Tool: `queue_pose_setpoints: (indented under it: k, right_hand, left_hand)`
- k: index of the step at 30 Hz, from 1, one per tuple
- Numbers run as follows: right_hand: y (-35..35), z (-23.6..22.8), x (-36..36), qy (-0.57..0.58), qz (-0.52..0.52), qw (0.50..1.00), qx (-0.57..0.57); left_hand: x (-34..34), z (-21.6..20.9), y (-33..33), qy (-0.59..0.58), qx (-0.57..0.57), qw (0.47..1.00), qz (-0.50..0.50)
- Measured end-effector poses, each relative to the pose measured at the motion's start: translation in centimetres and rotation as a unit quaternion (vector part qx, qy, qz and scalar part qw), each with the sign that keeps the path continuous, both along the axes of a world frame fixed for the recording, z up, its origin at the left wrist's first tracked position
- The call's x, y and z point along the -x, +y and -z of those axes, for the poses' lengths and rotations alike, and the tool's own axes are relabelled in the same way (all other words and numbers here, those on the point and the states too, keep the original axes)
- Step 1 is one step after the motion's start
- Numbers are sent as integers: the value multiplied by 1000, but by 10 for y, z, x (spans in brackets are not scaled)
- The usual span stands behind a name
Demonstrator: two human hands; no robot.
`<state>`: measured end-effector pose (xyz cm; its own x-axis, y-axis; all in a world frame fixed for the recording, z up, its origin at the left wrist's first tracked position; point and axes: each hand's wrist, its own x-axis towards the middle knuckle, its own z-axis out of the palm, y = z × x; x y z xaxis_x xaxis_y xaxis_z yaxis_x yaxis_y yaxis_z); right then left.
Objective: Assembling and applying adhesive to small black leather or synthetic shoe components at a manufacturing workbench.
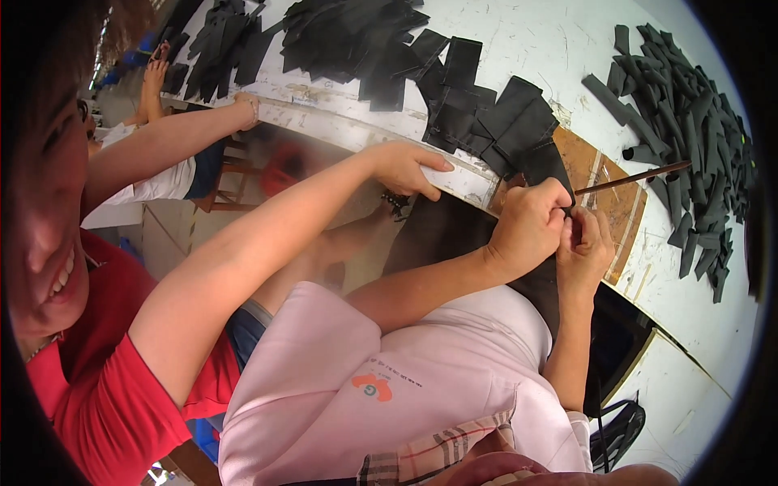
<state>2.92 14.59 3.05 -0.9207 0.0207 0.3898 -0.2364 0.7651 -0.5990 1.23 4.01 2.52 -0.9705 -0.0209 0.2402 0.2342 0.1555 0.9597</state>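
Observation:
My left hand (531,226) is closed, its thumb and fingertips pinching black fabric at the table's near edge. Right beside it, almost touching, my right hand (585,247) is closed on the same dark material with bent fingers. Only a little of the black fabric piece (545,164) shows above my knuckles; the part between my fingers is mostly hidden. A thin brown rod (636,176) slants up to the right from just beyond my hands, over a brown board (617,212) on the table.
Flat black fabric pieces (454,105) overlap along the white table (559,49). A heap of narrow black fabric tubes (689,138) lies at right. At left, a co-worker's hand (409,168) grips the table edge; another person's arm (174,138) rests farther back. A black cable (620,429) hangs lower right.

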Motion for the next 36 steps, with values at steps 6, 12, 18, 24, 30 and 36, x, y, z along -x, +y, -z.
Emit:
queue_pose_setpoints:
  k: [6, 12, 18, 24, 30, 36]
  right_hand:
    - [18, 6, -3, -162, -20, 901, 401]
    - [25, 6, -6, -270, -100, 688, 666]
    - [9, -2, -7, -259, -78, 593, 758]
    - [14, 0, -2, -241, -93, 718, 646]
    - [14, -5, -7, -263, -107, 668, 688]
    - [30, 0, 3, -178, -214, 690, 669]
  left_hand:
    - [11, -13, -18, -328, -392, 842, 173]
    - [6, -19, -13, -222, -229, 937, 141]
    - [3, -13, -3, 3, 2, 1000, -20]
    - [6, -18, -16, -280, -408, 852, 170]
    - [5, -20, -26, -366, -551, 629, 407]
    - [2, -39, -10, -229, -242, 912, 239]
